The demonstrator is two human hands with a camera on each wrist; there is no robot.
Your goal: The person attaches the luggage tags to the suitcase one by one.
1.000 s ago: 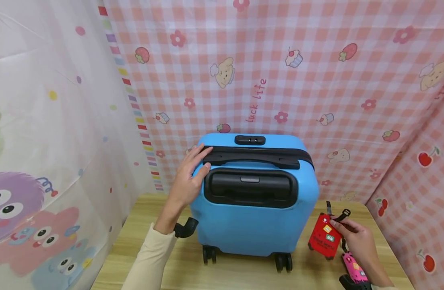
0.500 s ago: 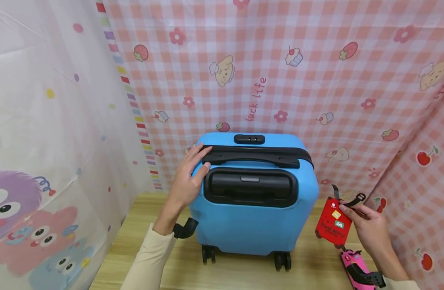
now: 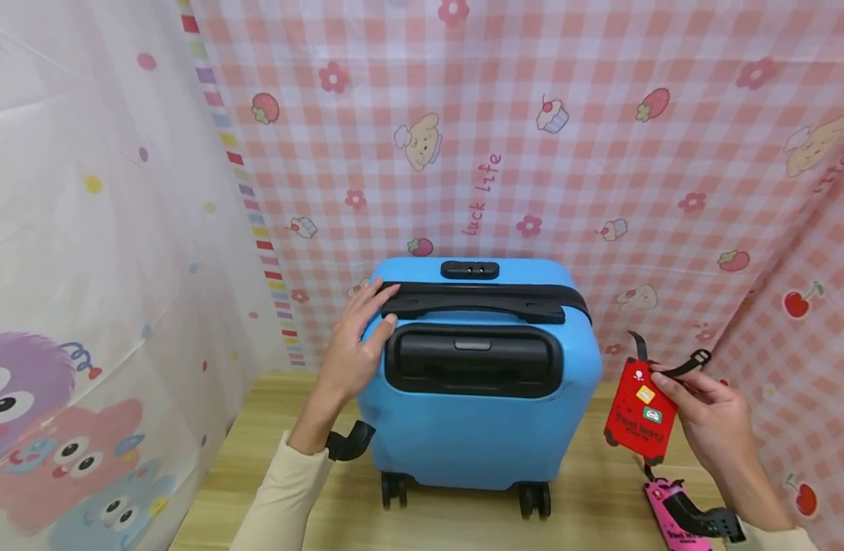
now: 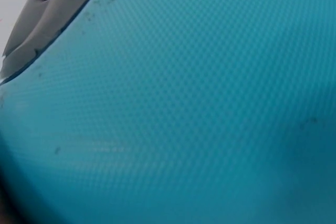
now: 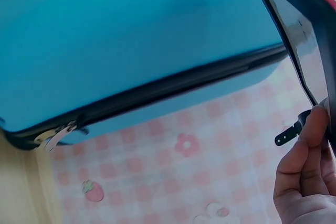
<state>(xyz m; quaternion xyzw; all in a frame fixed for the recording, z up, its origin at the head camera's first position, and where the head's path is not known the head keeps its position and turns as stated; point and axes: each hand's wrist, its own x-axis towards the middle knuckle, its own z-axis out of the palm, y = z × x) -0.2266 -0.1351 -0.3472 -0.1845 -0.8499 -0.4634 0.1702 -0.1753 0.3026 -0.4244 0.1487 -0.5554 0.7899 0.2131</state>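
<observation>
A blue hard-shell suitcase (image 3: 473, 440) stands upright, with a black carry handle (image 3: 473, 303) along its top. My left hand (image 3: 349, 352) rests on the suitcase's top left corner, fingers extended toward the handle's left end. To the right of the suitcase, my right hand (image 3: 718, 421) pinches a red suitcase-shaped luggage tag (image 3: 628, 421) near its top, where a black buckle strap (image 3: 690, 365) sticks out. The tag tilts, its printed face toward me. In the right wrist view, thumb and fingers grip the tag's dark edge, and the strap's holed end (image 5: 286, 136) shows beyond them.
A pink luggage tag (image 3: 663, 501) lies on the wooden table (image 3: 291, 451) below my right hand, partly covered by the wrist camera. Checked pink cloth (image 3: 573, 176) hangs close behind the suitcase and on the right. White printed cloth (image 3: 118, 268) hangs at the left.
My right hand has lifted the red luggage tag up and slightly to the right, away from the pink tag. My left hand has stayed on the suitcase corner.
</observation>
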